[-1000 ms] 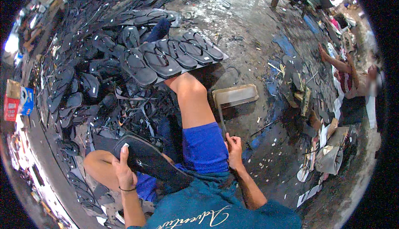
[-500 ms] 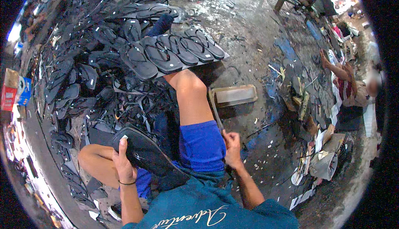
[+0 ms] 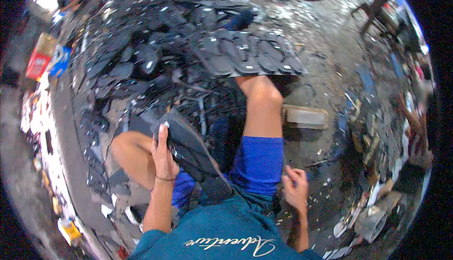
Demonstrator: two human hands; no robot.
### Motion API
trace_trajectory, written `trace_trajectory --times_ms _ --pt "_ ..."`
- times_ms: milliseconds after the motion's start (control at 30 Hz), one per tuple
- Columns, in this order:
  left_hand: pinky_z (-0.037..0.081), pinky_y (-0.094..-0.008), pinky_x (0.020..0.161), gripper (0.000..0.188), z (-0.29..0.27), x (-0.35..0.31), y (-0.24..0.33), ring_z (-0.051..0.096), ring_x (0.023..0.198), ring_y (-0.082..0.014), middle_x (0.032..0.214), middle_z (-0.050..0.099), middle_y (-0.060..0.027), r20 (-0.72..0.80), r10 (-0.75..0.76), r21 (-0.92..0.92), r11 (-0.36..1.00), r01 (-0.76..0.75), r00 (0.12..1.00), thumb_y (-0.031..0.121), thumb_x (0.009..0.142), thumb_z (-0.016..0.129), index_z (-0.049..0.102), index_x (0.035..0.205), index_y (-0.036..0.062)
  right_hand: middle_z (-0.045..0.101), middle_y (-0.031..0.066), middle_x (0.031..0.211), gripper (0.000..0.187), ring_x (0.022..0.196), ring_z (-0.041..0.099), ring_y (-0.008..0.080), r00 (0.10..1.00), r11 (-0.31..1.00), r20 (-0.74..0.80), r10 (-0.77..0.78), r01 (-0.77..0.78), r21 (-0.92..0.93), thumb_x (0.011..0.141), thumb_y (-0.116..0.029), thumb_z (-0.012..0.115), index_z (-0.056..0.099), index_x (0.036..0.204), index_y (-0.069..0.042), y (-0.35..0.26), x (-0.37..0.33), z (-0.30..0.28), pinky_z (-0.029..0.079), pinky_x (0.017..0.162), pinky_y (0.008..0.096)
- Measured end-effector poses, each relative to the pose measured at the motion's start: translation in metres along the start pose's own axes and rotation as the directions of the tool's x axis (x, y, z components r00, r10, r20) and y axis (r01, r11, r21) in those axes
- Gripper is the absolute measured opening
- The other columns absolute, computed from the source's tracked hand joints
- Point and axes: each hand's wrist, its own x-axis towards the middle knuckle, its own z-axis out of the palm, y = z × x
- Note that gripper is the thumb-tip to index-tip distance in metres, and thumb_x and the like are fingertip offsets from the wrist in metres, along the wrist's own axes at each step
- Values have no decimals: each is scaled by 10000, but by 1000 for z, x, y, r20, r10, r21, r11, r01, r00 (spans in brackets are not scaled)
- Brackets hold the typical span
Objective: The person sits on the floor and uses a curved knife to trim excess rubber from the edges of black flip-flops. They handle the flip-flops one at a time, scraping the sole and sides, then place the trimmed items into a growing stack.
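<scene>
My left hand [image 3: 164, 158] is closed on the edge of a black flip-flop sole [image 3: 191, 149], thumb on top beside a small white patch. The sole slants across my lap, its lower end against my shirt. Beside my right thigh, past the blue shorts [image 3: 259, 161], my right hand [image 3: 296, 189] hangs with its fingers curled; blur hides what they hold, if anything. A row of finished black flip-flops [image 3: 233, 54] with straps lies beyond my right knee, on a flat board whose front edge shows.
Heaps of black flip-flops [image 3: 111, 68] spread over the floor at the left and far left. A pale rectangular block [image 3: 306, 117] lies right of my knee. Scraps and a crumpled sack [image 3: 377, 217] lie at the right. Another person [image 3: 415, 127] sits at the right edge.
The view has swung left, so the scene sits further right. My right hand has dropped back from the thigh; the thin strip at its fingers no longer shows. My left hand keeps its grip.
</scene>
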Motion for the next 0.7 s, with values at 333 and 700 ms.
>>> trace_trajectory --times_ms 333,700 --pt "532 -291 794 414 -40 -17 96 640 900 -147 1047 650 -47 115 -110 43 993 106 987 390 934 572 590 1178 56 654 111 853 403 672 616 224 878 859 216 -426 318 401 792 -112 722 611 1173 -41 -171 22 26 518 618 318" --pt "531 -301 807 393 -60 -48 82 629 941 -155 1103 610 -55 130 -43 62 997 35 991 281 930 594 499 1249 70 684 126 834 317 590 632 185 874 851 221 -432 314 421 777 -107 736 672 1081 -43 -185 16 39 520 532 288"
